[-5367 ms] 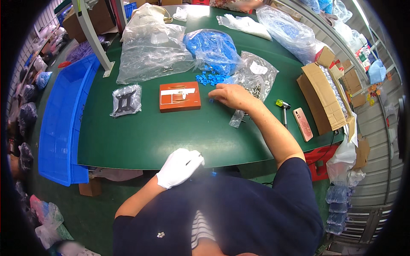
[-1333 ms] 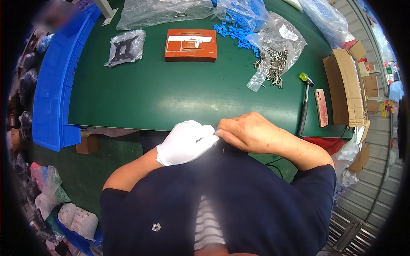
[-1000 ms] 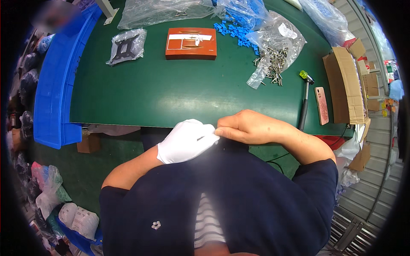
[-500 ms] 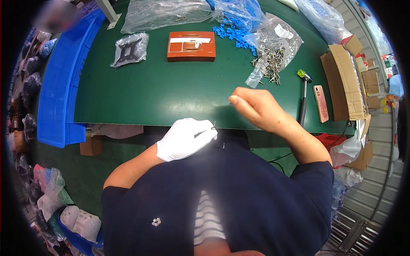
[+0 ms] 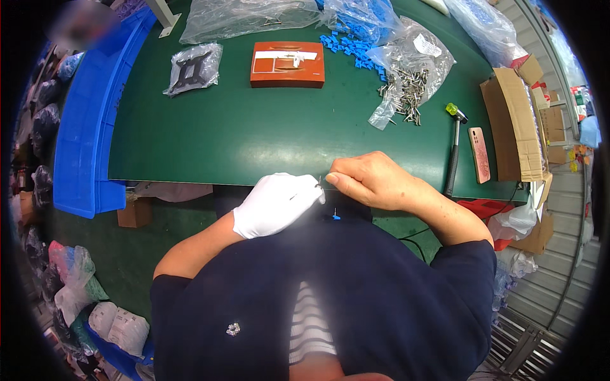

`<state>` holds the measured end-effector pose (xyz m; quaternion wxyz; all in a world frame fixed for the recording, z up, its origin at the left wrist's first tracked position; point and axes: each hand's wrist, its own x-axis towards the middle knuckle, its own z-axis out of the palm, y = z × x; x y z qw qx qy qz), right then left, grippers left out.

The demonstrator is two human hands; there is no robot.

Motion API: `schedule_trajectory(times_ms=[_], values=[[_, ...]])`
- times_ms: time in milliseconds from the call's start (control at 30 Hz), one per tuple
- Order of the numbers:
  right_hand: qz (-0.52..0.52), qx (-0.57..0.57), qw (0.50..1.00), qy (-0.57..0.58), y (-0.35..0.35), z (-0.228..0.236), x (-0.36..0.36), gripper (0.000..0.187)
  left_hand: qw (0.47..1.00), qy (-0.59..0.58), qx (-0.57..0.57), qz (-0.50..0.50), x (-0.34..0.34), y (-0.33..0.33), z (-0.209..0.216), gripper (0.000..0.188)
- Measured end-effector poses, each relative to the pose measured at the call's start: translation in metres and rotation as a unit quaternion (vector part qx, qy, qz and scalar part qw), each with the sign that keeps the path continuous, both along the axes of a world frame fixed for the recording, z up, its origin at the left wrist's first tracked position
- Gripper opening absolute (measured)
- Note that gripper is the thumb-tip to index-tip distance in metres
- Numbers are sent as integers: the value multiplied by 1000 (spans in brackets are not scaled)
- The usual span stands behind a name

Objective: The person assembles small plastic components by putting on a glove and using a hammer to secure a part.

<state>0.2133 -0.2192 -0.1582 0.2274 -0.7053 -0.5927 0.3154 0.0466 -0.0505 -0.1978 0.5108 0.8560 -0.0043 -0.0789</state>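
Observation:
My left hand (image 5: 279, 204), in a white glove, is closed at the table's front edge. Pinched in its fingertips is a small thin metal pin (image 5: 319, 182), standing roughly upright. My bare right hand (image 5: 375, 181) is closed just to the right, thumb against the curled fingers, its tips close to the pin. What those fingers hold, if anything, is hidden. Below and between the hands, a small blue piece (image 5: 337, 218) with a thin metal bit above it shows against my dark clothing. Whether it rests there or hangs, I cannot tell.
Metal pins (image 5: 406, 89) spill from a clear bag, beside loose blue pieces (image 5: 356, 49). An orange-brown box (image 5: 287, 79) and a bagged black part (image 5: 194, 70) lie at the back. A hammer (image 5: 454, 152), phone (image 5: 480, 155) and carton (image 5: 508, 127) are right; a blue bin (image 5: 73, 165) stands left.
My right hand has come down and left, beside the left fingertips. The blue at its fingertips no longer shows there; a blue piece now shows below the hands. The left hand has barely moved.

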Motion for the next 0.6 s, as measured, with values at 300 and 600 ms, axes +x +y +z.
schedule_trajectory(times_ms=[300, 600], values=[[13, -21, 1000, 15, 3, -2, -3, 30, 999, -27, 30, -22, -2, 1, -5, 20], [13, -9, 1000, 15, 4, -4, -3, 29, 999, -45, 25, 9, -2, -1, -5, 22]])
